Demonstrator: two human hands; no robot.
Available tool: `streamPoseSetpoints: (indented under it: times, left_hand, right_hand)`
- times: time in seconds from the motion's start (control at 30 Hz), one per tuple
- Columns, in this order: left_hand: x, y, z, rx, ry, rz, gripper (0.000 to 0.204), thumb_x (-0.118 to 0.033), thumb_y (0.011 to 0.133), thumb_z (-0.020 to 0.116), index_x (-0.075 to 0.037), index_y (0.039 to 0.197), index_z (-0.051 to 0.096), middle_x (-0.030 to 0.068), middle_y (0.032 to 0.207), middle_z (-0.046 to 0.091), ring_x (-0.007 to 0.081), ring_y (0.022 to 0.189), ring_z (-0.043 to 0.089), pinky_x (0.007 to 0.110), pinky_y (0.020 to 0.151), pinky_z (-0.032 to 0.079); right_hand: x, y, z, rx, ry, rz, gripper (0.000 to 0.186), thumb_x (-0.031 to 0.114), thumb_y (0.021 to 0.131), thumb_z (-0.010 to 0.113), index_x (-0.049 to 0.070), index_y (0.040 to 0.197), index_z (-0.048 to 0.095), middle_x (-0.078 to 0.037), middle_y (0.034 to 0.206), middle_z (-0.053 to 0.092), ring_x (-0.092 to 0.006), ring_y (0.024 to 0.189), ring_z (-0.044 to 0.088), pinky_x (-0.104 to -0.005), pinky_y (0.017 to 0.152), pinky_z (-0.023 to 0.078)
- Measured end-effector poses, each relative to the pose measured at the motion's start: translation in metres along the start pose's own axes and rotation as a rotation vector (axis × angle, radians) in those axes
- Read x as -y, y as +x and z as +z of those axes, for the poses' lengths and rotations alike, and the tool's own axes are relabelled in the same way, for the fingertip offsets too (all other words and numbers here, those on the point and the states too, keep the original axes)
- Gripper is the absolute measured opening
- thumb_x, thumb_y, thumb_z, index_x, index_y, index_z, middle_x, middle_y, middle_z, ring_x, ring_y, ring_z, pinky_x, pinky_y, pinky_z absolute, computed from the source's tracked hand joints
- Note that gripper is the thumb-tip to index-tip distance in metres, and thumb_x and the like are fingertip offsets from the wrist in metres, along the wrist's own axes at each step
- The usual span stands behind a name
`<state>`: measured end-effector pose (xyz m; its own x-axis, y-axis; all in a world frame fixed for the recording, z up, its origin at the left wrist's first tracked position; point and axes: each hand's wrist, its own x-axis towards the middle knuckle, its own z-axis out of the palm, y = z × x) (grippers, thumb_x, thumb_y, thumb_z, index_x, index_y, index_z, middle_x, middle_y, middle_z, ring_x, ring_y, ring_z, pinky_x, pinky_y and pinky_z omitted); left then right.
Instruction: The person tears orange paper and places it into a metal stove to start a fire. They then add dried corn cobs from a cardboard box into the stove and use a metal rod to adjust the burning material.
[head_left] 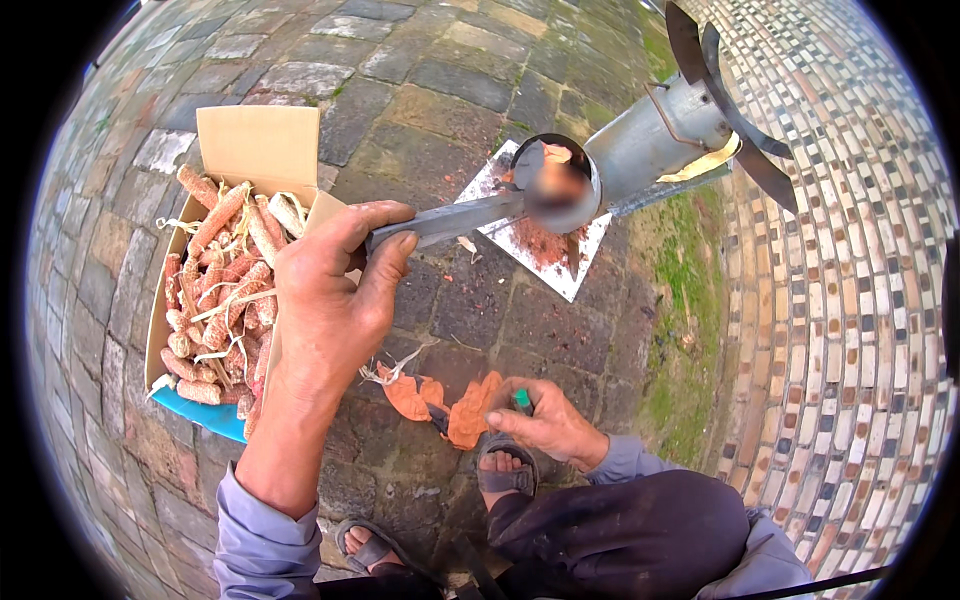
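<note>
My left hand (350,265) is closed around the end of a grey metal handle (450,218), thumb below and fingers above. The handle reaches right to the round open mouth of a metal stove (655,150). Crumpled orange paper (557,153) shows inside that mouth, and part of the opening is blurred. Lower down, my right hand (545,420) is closed on a small green-ended thing (522,401), which looks like a lighter; most of it is hidden in the fist. Torn orange paper (468,412) lies on the ground beside this hand.
A cardboard box (258,150) full of corn cobs (225,290) stands at the left. Under the stove mouth lies a white board (568,278) strewn with reddish-brown bits. My sandalled feet (508,470) are near the orange paper. A tiled wall (820,300) rises along the right.
</note>
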<state>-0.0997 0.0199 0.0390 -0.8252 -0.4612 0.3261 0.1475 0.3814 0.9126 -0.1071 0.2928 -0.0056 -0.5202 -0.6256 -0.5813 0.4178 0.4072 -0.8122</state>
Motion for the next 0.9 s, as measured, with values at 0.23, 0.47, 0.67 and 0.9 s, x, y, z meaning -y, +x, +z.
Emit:
streamPoseSetpoints:
  times: [0.23, 0.47, 0.67, 0.9]
  left_hand:
    - [0.000, 0.020, 0.029, 0.075, 0.038, 0.047, 0.015, -0.001, 0.085, 0.071, -0.001, 0.100, 0.070, 0.0162, 0.081, 0.069, 0.0224, 0.067, 0.068, 0.032, 0.062, 0.052]
    - [0.011, 0.034, 0.064, 0.128, 0.126, 0.277, 0.018, -0.001, 0.083, 0.070, -0.001, 0.101, 0.068, 0.0183, 0.087, 0.069, 0.0349, 0.077, 0.069, 0.040, 0.068, 0.054]
    - [0.022, 0.036, 0.092, 0.139, 0.116, 0.283, 0.020, -0.001, 0.083, 0.071, 0.000, 0.102, 0.067, 0.0185, 0.086, 0.067, 0.0379, 0.078, 0.067, 0.042, 0.068, 0.053]
    - [0.030, 0.036, 0.112, 0.125, 0.123, 0.268, 0.020, -0.001, 0.082, 0.071, -0.003, 0.102, 0.068, 0.0178, 0.089, 0.068, 0.0388, 0.081, 0.067, 0.043, 0.070, 0.054]
  right_hand:
    - [0.003, 0.000, 0.002, -0.007, -0.014, -0.064, 0.023, 0.023, 0.092, 0.074, 0.003, 0.094, 0.064, 0.005, 0.074, 0.052, -0.0030, 0.063, 0.046, -0.0220, 0.053, 0.034]
    - [0.004, 0.000, -0.001, 0.017, -0.031, 0.002, 0.022, 0.022, 0.092, 0.072, 0.002, 0.100, 0.067, 0.000, 0.093, 0.064, -0.0081, 0.088, 0.055, -0.0280, 0.079, 0.046]
    - [0.002, 0.000, -0.004, -0.011, -0.027, 0.054, 0.022, 0.020, 0.092, 0.072, 0.002, 0.102, 0.066, 0.001, 0.092, 0.064, -0.0067, 0.083, 0.055, -0.0266, 0.073, 0.047]
    - [-0.002, 0.001, -0.007, -0.005, 0.016, 0.056, 0.020, 0.019, 0.093, 0.072, 0.002, 0.102, 0.066, 0.001, 0.091, 0.063, -0.0066, 0.085, 0.055, -0.0268, 0.076, 0.046]
